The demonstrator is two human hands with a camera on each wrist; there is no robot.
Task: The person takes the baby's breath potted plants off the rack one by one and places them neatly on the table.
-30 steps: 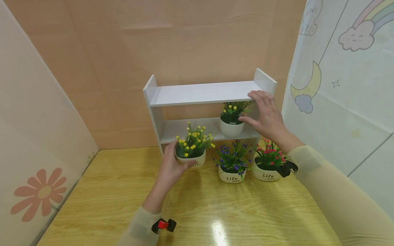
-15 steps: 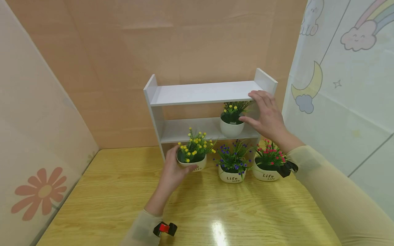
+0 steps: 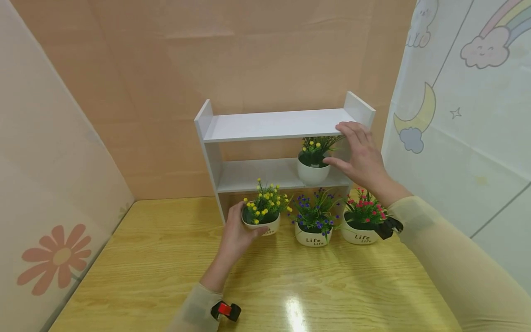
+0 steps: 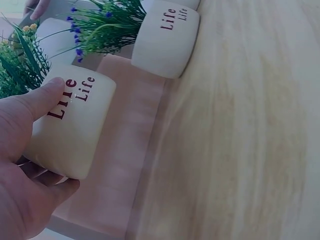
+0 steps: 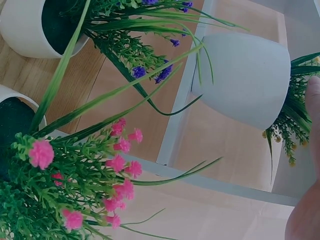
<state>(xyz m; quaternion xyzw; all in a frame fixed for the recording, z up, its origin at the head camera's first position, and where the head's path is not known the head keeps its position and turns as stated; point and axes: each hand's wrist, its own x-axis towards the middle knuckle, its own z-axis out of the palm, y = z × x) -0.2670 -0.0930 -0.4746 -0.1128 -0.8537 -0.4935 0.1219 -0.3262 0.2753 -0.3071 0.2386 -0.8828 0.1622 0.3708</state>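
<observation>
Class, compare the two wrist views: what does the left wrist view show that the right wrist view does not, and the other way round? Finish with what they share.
Of the two, only the left wrist view shows the left hand, the gripped pot and the printed word "Life".

Only the right wrist view shows the pink flowers, close up.

Both show purple flowers and the purple flowers' pot, part of the white shelf, the wooden table and part of the right hand.

Four potted plants (image 3: 265, 208) (image 3: 314, 168) (image 3: 314, 223) (image 3: 362, 221) (one shelf unit (image 3: 253, 127))
</observation>
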